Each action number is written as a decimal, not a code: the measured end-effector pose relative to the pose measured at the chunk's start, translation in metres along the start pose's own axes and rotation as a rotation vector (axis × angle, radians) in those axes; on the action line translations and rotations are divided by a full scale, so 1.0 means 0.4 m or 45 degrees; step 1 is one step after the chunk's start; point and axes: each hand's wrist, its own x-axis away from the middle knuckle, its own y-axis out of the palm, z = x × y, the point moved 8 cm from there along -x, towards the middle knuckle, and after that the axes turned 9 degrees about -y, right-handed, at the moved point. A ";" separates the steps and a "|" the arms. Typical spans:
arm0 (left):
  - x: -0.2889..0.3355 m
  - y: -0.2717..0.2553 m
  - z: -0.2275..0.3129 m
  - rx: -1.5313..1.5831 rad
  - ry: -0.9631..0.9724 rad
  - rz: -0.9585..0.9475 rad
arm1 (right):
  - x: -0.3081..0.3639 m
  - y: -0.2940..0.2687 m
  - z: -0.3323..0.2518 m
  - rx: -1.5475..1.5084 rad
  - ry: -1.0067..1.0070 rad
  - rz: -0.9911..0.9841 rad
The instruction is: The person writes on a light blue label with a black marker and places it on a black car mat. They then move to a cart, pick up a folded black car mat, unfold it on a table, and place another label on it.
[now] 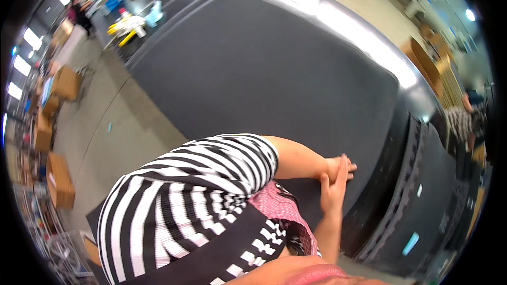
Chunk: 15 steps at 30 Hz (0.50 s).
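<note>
A large black sheet (274, 68) with rounded corners lies flat across the table in front of me. At its near right part my left hand (334, 165) rests on the sheet, with fingertips showing past my right hand. My right hand (332, 194) crosses over the left one, thumb apart and fingers stretched out along it. The two hands touch. No object shows in either hand, though the left palm is hidden. My left arm in a black and white striped sleeve (211, 158) leans over the near edge of the sheet.
Yellow, white and light blue items (129, 26) lie at the far left of the table. To the right stand stacked black sheets (438, 195) bearing a light blue strip (411, 244). Cardboard boxes (62, 179) line the left floor. Another person (465, 116) is at the right.
</note>
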 end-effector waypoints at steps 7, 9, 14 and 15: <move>0.339 -0.148 -0.180 0.228 0.113 0.017 | 0.152 0.190 0.042 0.662 -0.114 -0.129; 0.551 -0.295 -0.350 0.065 -0.368 0.254 | 0.141 0.198 0.030 0.695 -0.125 -0.123; 1.401 -0.612 -0.711 -0.565 -1.960 0.810 | 0.152 0.209 0.026 0.761 -0.126 -0.115; 1.584 -0.615 -0.723 -0.886 -2.132 1.017 | 0.148 0.212 0.023 0.773 -0.139 -0.121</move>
